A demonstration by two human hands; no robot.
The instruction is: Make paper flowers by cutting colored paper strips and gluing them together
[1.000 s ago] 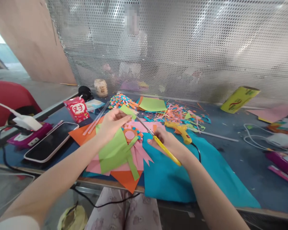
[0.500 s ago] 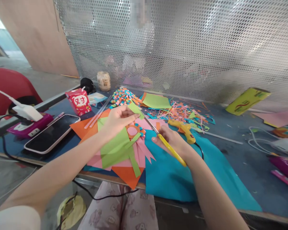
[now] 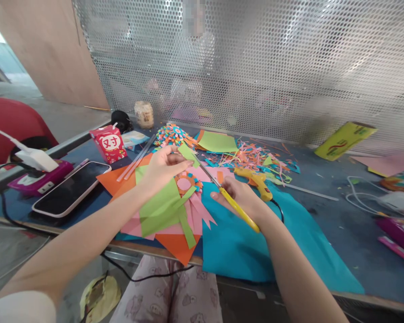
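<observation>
Pinched in my left hand (image 3: 166,167) is a small piece of green paper (image 3: 186,151), held up above the table. My right hand (image 3: 237,194) is closed around yellow-handled scissors (image 3: 239,208), whose blades reach the paper's right edge. Beneath my hands lie green sheets (image 3: 158,206), green strips (image 3: 187,224), pink paper with notched tails (image 3: 202,210) and a round rosette (image 3: 186,184) with a pink centre. Orange paper (image 3: 178,246) shows under them. A large blue sheet (image 3: 235,242) spreads below my right hand, with a yellow glue gun (image 3: 261,181) just beyond it.
Paper scraps (image 3: 252,157) and a fringed paper flower (image 3: 173,134) lie at the back before a perforated metal panel (image 3: 256,67). On the left are a phone (image 3: 72,188), a purple power strip (image 3: 43,179) and a red carton (image 3: 108,143). A yellow box (image 3: 345,140) stands right.
The view has shifted very slightly. Both hands keep nearly the same places, with the scissor blades still at the green paper's edge.
</observation>
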